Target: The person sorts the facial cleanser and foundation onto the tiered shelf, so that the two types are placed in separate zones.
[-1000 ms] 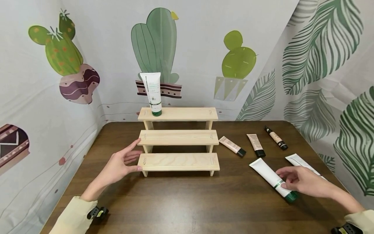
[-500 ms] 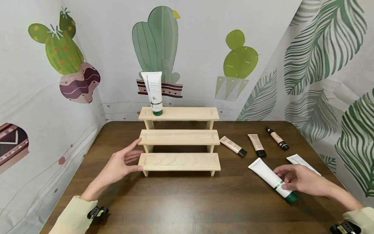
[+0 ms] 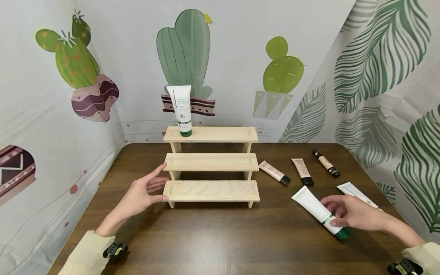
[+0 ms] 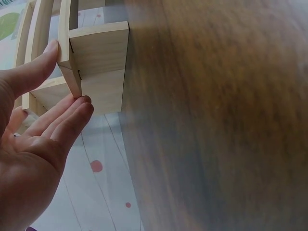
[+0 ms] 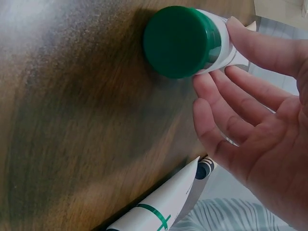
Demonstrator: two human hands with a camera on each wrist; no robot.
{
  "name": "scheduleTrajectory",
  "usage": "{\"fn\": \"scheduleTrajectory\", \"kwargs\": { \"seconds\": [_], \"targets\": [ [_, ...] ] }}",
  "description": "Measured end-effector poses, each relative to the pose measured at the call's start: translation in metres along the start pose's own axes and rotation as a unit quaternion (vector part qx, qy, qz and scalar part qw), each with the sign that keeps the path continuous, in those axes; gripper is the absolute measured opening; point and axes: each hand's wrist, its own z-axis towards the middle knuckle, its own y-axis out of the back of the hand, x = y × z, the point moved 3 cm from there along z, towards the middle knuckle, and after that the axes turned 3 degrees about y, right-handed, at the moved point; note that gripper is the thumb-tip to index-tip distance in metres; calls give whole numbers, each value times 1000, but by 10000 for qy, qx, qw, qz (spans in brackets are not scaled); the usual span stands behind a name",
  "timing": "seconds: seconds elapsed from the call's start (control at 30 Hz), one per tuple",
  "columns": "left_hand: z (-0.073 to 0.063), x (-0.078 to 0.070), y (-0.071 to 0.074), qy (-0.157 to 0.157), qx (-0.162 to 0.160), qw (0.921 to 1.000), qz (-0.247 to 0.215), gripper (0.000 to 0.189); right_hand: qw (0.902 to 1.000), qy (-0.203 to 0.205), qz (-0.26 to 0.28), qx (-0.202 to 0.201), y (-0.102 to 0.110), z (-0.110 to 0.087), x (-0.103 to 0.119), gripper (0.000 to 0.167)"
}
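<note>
A three-tier pale wooden stand (image 3: 211, 190) stands on the brown table. My left hand (image 3: 136, 198) touches its left end, index finger at the middle shelf and thumb at the lowest; the left wrist view shows fingertips against a board's end. On the top shelf, a white tube (image 3: 181, 106) with a green cap stands upright. At the right, a similar white tube (image 3: 313, 205) is in my right hand (image 3: 359, 214), pinched between thumb and fingers near its green cap (image 5: 177, 42). Whether this tube is off the table is hard to tell.
Beyond that tube lie a beige BB tube (image 3: 271, 171) with a black cap, another beige tube (image 3: 301, 170) and a slim black-ended tube (image 3: 325, 162). Another white tube (image 3: 354, 191) lies partly behind my right hand. A printed cloth (image 3: 233, 57) hangs behind the table.
My right hand and the white tube at it have shifted slightly left. My left hand keeps its place at the stand.
</note>
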Motion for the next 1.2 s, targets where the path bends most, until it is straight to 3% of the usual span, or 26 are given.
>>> {"fn": "scheduleTrajectory", "kwargs": {
  "seconds": [0.27, 0.67, 0.87, 1.07, 1.2],
  "targets": [
    [0, -1, 0, 35, 7, 10000, -18, 107, 9991, -245, 139, 303, 2, 1, -3, 66],
    [1, 1, -1, 50, 34, 9999, -124, 107, 9988, -312, 190, 334, 1, 4, -2, 68],
    [0, 2, 0, 13, 36, 9999, -164, 108, 9988, -267, -75, 391, 1, 6, -1, 65],
    [-1, 3, 0, -16, 13, 9999, -128, 108, 9947, -340, 440, 867, 1, 8, -1, 59],
    [-1, 2, 1, -31, -6, 9999, -96, 108, 9934, -230, 490, 1016, 0, 9, -1, 49]
  ]
}}
